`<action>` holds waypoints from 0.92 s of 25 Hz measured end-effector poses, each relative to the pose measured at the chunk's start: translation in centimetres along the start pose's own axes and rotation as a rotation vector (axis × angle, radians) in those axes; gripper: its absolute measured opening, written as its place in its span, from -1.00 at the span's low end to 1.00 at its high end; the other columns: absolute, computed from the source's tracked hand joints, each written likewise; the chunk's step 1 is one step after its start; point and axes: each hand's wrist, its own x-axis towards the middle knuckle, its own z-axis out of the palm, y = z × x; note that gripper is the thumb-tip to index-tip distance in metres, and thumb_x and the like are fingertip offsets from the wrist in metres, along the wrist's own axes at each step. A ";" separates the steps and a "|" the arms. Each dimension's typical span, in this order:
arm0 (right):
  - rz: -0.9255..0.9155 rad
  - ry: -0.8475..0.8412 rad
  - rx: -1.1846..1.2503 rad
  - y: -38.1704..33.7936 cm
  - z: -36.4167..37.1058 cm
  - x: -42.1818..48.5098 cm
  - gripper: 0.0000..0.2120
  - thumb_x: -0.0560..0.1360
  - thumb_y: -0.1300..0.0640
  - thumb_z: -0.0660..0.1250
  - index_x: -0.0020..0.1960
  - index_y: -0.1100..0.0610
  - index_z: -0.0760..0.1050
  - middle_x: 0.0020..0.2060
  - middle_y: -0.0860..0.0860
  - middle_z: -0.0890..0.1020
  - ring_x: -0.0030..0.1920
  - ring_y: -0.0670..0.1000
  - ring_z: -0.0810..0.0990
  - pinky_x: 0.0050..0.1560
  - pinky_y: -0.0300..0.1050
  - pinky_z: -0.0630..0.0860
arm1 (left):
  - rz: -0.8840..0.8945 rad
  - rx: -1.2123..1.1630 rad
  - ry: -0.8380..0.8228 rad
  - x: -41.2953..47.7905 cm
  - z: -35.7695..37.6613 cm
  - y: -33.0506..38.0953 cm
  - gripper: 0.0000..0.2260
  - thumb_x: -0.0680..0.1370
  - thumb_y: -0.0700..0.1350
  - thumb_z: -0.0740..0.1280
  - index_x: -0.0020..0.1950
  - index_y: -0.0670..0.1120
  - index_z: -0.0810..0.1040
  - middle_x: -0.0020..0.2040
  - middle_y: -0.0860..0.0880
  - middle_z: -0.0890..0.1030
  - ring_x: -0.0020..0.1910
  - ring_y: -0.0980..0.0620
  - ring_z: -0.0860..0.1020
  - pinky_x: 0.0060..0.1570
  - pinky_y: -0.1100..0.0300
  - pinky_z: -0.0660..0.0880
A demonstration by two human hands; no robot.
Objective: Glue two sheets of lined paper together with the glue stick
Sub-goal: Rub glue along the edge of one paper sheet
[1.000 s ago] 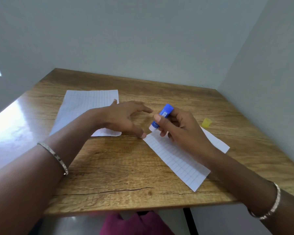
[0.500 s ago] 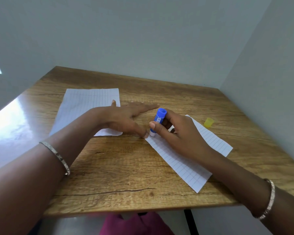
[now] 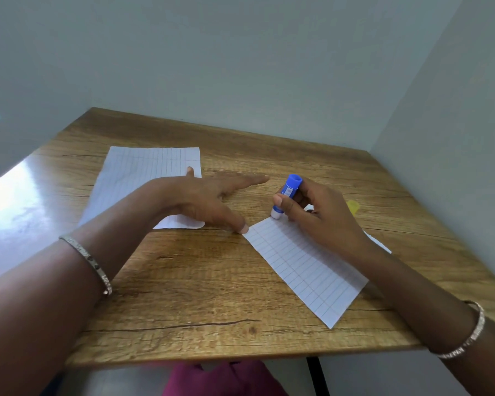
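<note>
head view looks down on a brown wooden table (image 3: 197, 281) with dark lines in the wood. the table sits in a corner, with a pale grey-green wall (image 3: 240, 67) at the far side and another wall (image 3: 455, 138) on the right. the left part of the table shines bright with light.

two sheets of lined paper lie flat. the left sheet (image 3: 143, 172) is farther away. the right sheet (image 3: 306, 267) lies slanted and nearer.

the left hand (image 3: 209, 195) is wide, with fingers straight and spread. its thumb tip presses the far left corner of the right sheet. the right hand (image 3: 320, 215) grips the blue glue stick (image 3: 287, 195), fingers curled round it. the white end of the stick touches the far edge of the right sheet.

a small yellow cap (image 3: 353, 207) sits on the table behind the right hand. each wrist has a thin silver bracelet (image 3: 89, 261). some pink cloth (image 3: 226, 378) shows below the near edge.
</note>
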 end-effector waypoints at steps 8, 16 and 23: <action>-0.064 0.023 -0.015 -0.4 0.1 -0.1 -0.78 0.61 0.00 0.36 -0.09 0.14 0.59 -0.31 -0.10 0.65 -0.24 -0.05 0.62 -0.23 -0.37 0.45 | -0.016 0.001 -0.012 0.1 0.0 -0.1 -0.17 0.39 0.30 0.40 0.45 0.57 -0.11 0.65 0.19 -0.03 0.63 0.08 -0.16 0.42 -0.38 -0.40; -0.075 -0.037 -0.074 0.4 -0.3 0.3 -0.79 0.61 0.00 0.35 -0.09 0.13 0.55 -0.31 -0.06 0.62 -0.29 -0.07 0.55 -0.24 -0.35 0.37 | -0.020 0.011 -0.028 0.1 0.0 0.0 -0.18 0.46 0.26 0.42 0.49 0.52 -0.10 0.65 0.20 -0.04 0.62 0.07 -0.23 0.42 -0.40 -0.39; 0.039 0.010 -0.055 2.1 -1.5 0.7 -0.78 0.60 -0.01 0.36 -0.07 0.14 0.59 -0.26 -0.01 0.68 -0.20 0.04 0.64 -0.13 -0.13 0.51 | -0.019 0.004 -0.024 0.1 0.0 0.0 -0.19 0.46 0.26 0.42 0.48 0.54 -0.09 0.64 0.21 -0.03 0.61 0.10 -0.23 0.42 -0.37 -0.41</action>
